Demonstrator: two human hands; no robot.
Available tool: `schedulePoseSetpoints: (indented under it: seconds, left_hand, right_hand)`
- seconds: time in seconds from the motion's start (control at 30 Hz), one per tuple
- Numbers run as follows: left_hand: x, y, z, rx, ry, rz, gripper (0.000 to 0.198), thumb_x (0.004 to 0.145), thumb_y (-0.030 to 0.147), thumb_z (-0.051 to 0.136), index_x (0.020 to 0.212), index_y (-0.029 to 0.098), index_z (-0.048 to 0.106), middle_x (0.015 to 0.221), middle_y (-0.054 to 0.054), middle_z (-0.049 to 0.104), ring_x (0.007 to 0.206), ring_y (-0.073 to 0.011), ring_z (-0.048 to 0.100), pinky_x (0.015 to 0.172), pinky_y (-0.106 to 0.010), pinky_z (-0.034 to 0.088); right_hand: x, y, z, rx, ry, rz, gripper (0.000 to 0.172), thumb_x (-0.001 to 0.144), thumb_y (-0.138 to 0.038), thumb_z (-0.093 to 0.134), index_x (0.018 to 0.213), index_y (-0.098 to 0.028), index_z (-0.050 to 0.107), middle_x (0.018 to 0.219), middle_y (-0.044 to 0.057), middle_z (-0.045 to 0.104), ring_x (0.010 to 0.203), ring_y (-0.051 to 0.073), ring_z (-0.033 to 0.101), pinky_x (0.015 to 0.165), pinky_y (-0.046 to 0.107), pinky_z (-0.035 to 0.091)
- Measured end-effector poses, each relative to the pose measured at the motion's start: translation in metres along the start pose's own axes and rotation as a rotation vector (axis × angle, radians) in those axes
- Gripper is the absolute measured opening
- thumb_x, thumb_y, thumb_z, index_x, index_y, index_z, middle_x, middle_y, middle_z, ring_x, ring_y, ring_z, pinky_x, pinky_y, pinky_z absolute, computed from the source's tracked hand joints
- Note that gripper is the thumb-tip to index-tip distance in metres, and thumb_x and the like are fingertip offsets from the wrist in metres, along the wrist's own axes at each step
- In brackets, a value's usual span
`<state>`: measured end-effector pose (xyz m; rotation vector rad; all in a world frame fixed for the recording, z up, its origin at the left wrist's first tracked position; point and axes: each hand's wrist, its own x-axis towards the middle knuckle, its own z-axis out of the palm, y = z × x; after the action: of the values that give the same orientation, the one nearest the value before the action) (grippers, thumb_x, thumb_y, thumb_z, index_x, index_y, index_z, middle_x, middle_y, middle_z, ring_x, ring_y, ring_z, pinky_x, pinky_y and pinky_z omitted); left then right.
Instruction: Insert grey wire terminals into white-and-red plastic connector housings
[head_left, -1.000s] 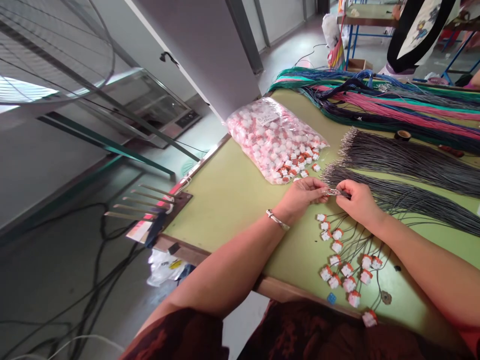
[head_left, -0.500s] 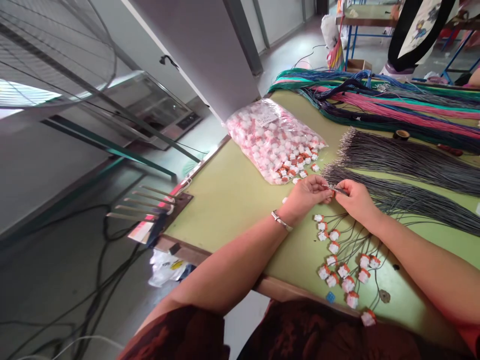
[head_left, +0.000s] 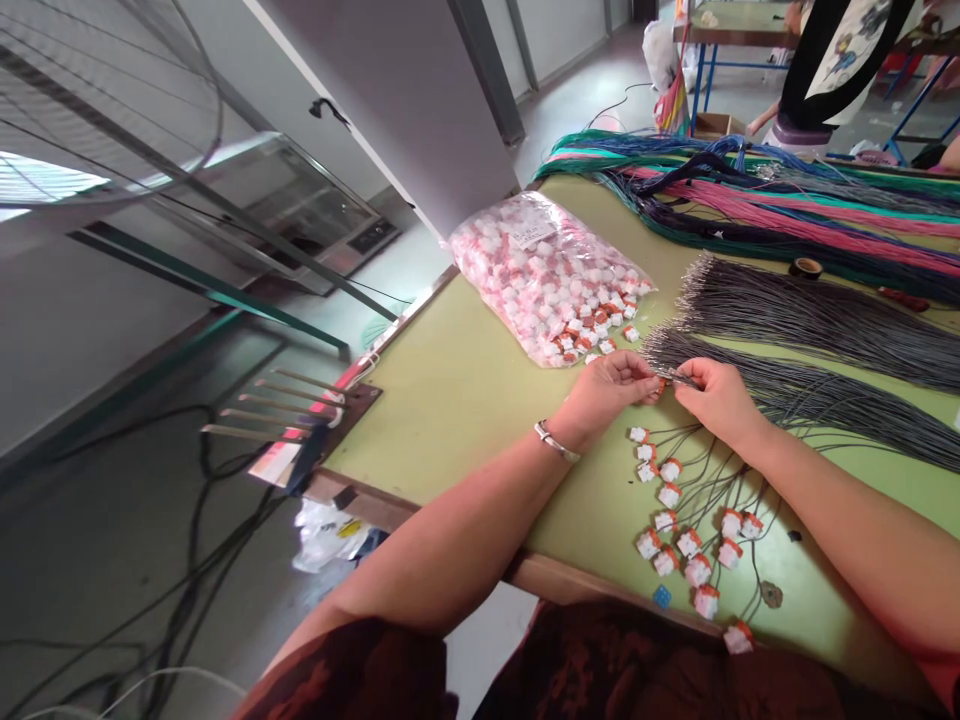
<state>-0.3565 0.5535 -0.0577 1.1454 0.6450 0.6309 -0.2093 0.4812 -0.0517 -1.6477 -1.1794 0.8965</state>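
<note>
My left hand pinches a small orange-and-white connector, mostly covered by the fingertips. Close beside it, my right hand is closed on a dark wire whose end points at the connector. Whether the wire sits inside the connector cannot be made out. Behind both hands lies a bundle of dark wires with metal-tipped ends. Below the hands, several wired connectors are spread toward the table's front edge. Past my left hand rests a clear bag of connectors, with some loose at its mouth.
Another dark wire bundle and a roll of tape lie farther back on the green table. Long coloured cables cross the far side. A pronged metal rack juts from the left edge. A fan guard stands at upper left.
My right hand has shifted very slightly to the right. Both hands keep their pinch, and the connectors on the table stay put. The view has tilted a little.
</note>
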Motion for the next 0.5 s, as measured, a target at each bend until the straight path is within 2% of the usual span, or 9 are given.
schedulePoseSetpoints:
  seconds: [0.27, 0.5]
  left_hand:
    - [0.0052, -0.0077, 0.0059, -0.028, -0.005, -0.017, 0.039, 0.053, 0.031, 0.085, 0.071, 0.014, 0.054, 0.057, 0.002, 0.064, 0.053, -0.0084, 0.060, 0.055, -0.021, 0.049]
    - [-0.0010, 0.0014, 0.0039, 0.017, -0.023, -0.025, 0.036, 0.056, 0.030, 0.083, 0.069, 0.012, 0.056, 0.059, -0.001, 0.065, 0.053, -0.0085, 0.060, 0.056, -0.021, 0.049]
  right_hand:
    - [0.0005, 0.0044, 0.0020, -0.034, 0.007, -0.013, 0.015, 0.062, -0.031, 0.056, 0.067, -0.016, 0.056, 0.054, -0.002, 0.054, 0.048, 0.008, 0.037, 0.046, 0.022, 0.029]
    - [0.0002, 0.0015, -0.0013, 0.045, -0.027, 0.040, 0.016, 0.060, -0.031, 0.054, 0.066, -0.016, 0.056, 0.051, -0.005, 0.047, 0.045, 0.007, 0.031, 0.044, 0.022, 0.023]
